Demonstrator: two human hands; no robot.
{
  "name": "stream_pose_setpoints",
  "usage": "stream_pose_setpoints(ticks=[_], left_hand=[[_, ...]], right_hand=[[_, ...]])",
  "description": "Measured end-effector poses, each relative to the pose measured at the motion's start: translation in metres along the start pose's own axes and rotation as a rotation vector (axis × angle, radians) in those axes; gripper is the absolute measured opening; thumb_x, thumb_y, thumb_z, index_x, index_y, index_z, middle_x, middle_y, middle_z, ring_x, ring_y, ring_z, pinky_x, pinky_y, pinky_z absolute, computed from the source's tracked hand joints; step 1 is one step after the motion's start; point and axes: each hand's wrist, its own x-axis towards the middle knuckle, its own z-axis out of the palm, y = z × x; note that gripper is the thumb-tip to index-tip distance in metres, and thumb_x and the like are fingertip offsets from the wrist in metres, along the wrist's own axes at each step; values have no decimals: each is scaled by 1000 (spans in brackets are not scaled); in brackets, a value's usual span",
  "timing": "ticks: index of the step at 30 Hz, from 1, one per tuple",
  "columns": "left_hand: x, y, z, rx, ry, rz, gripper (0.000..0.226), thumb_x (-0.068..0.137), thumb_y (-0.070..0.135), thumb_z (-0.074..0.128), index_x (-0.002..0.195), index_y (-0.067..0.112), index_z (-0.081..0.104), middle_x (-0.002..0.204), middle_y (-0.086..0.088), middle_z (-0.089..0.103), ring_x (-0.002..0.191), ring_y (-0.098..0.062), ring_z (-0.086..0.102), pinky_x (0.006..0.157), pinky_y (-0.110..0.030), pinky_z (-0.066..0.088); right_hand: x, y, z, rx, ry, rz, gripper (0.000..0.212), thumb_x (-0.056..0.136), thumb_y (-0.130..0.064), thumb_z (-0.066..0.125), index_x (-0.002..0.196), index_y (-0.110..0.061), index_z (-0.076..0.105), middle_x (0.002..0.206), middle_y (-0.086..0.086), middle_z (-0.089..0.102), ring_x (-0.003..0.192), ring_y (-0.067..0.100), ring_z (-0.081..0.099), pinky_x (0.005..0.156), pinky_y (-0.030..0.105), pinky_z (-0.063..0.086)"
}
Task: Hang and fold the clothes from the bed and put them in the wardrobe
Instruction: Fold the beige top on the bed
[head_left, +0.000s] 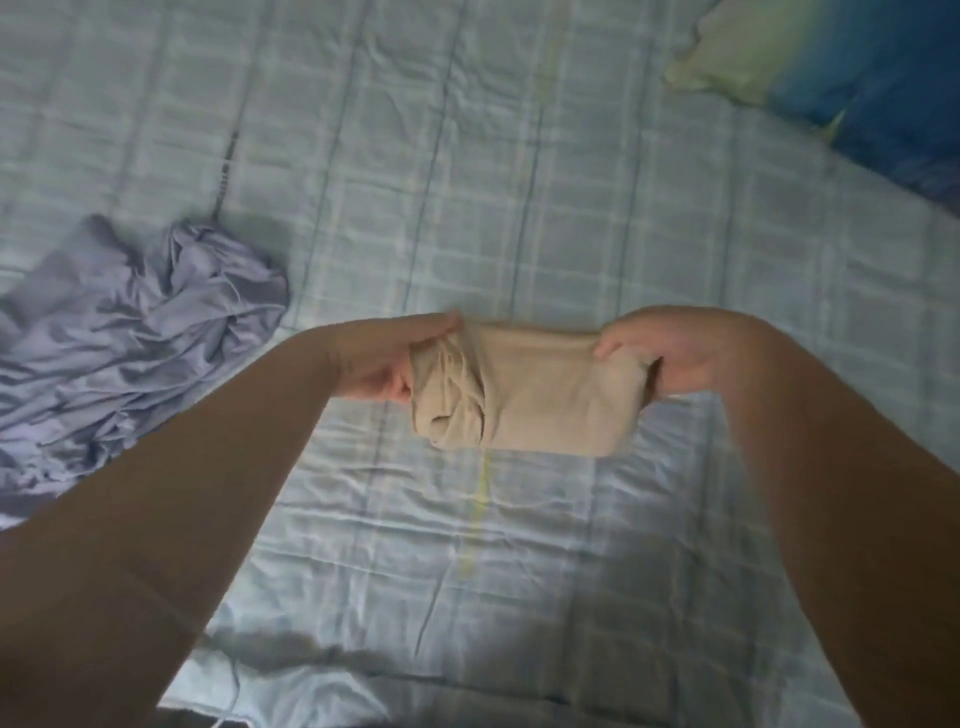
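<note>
A small beige garment (535, 395), folded into a compact rectangle, hangs between both hands above the bed (519, 182). My left hand (387, 358) grips its left end, where the cloth bunches in folds. My right hand (670, 353) pinches its upper right corner, thumb on top. A crumpled lavender garment (130, 332) lies on the bed at the left, apart from my hands.
The bed has a pale blue checked cover with a yellow stripe down the middle. A pillow (831, 67), pale green and dark blue, lies at the top right. The wardrobe is out of view.
</note>
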Motion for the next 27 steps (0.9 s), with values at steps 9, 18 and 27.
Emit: stream_pose_setpoints(ticks=[9, 18, 27], left_hand=[[15, -52, 40, 85, 583, 308, 28, 81, 33, 81, 107, 32, 69, 98, 9, 76, 95, -14, 72, 70, -19, 55], [41, -94, 72, 488, 1174, 213, 36, 85, 61, 56, 94, 30, 40, 74, 16, 51, 62, -9, 50, 54, -30, 34], [46, -88, 73, 659, 1261, 82, 45, 94, 62, 40, 120, 25, 45, 113, 3, 52, 92, -23, 53, 70, -38, 35]], right_hand=[[14, 51, 4, 638, 272, -299, 38, 95, -54, 46, 96, -20, 62, 69, 2, 68, 58, 15, 63, 58, 25, 47], [36, 108, 90, -362, 985, -215, 50, 96, -64, 30, 87, -19, 50, 90, 17, 68, 88, 40, 65, 69, 39, 42], [54, 106, 89, -484, 1074, -105, 47, 98, -62, 25, 85, -20, 42, 85, 14, 66, 82, 39, 64, 64, 38, 36]])
